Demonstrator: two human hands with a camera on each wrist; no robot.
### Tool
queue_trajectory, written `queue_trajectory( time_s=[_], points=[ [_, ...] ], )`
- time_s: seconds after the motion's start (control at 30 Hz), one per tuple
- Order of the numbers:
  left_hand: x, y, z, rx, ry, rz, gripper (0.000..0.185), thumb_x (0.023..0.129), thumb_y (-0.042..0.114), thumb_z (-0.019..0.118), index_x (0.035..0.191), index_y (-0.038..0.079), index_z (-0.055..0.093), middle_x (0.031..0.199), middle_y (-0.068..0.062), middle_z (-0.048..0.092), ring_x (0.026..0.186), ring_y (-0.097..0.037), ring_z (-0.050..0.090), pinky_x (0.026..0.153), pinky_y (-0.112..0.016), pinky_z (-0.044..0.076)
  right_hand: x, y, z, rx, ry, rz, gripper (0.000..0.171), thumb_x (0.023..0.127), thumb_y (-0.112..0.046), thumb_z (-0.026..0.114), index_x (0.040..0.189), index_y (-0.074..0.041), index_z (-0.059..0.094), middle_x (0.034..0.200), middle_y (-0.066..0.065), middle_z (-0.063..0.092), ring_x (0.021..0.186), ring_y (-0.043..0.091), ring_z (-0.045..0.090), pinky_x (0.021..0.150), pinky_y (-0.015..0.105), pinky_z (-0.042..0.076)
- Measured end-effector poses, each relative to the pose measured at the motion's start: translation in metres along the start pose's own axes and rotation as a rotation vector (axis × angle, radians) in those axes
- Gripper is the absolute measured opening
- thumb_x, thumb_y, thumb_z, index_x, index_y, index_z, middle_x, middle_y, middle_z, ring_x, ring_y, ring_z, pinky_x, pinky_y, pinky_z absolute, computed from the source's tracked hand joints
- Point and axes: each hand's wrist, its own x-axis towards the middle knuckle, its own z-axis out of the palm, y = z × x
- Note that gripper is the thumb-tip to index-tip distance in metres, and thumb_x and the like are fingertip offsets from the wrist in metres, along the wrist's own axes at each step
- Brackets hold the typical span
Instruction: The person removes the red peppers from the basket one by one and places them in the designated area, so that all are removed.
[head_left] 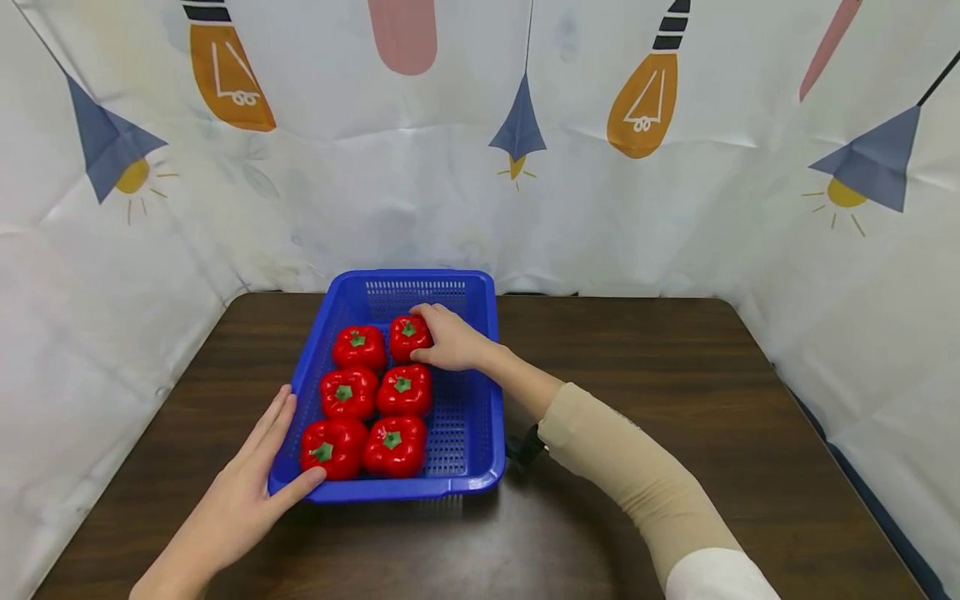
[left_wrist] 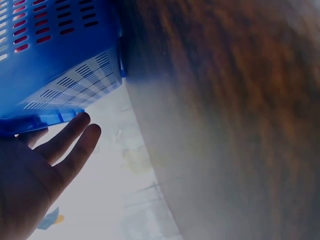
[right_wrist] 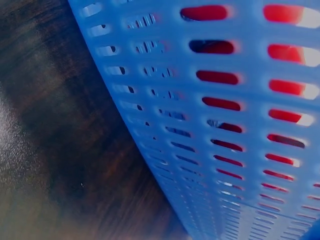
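A blue plastic basket (head_left: pixel 463 485) holds several red bell peppers with green stems, set in two columns in the head view. My right hand (head_left: pixel 452 337) reaches over the basket's right side and grips the far pepper of the right column (head_left: pixel 405 333), thumb on its near side and fingers on its far side. Against the basket's left rim rests my left hand (head_left: pixel 243 492), its fingers straight along the outside and its thumb over the near left corner, close to the nearest left pepper (head_left: pixel 334 448). The left wrist view shows the left hand (left_wrist: pixel 37 177) at the rim; the right hand is out of the right wrist view.
The basket stands on a dark brown wooden table (head_left: pixel 637 375), toward its left half. A strip inside the basket, right of the peppers, shows bare slotted floor (head_left: pixel 450 417). Behind and beside the table hangs a white cloth (head_left: pixel 450 192) printed with lamps and bulbs.
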Motion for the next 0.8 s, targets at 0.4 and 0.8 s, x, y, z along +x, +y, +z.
queue_trajectory(
  time_s=[0.4,0.8],
  points=[
    [-0.002,0.0,0.003,-0.013,0.026,0.004,0.094,0.095,0.035,0.075,0.166,0.021,0.015,0.172,0.006,0.007,0.154,-0.035,0.02,0.11,-0.053,0.03,-0.021,0.0,-0.028,0.175,0.218,-0.02,0.066,0.09,-0.021,0.078,0.145,-0.004,0.047,0.14,0.011,0.054,0.123,0.023,0.055,0.098,0.033,0.054],
    [-0.002,0.001,0.002,-0.025,0.031,0.006,0.094,0.095,0.033,0.075,0.166,0.023,0.015,0.172,0.004,0.008,0.152,-0.039,0.022,0.108,-0.055,0.03,-0.069,-0.001,-0.073,0.295,0.28,-0.035,0.065,0.089,-0.018,0.08,0.145,-0.01,0.048,0.139,0.006,0.053,0.121,0.025,0.056,0.086,0.035,0.06]
  ],
)
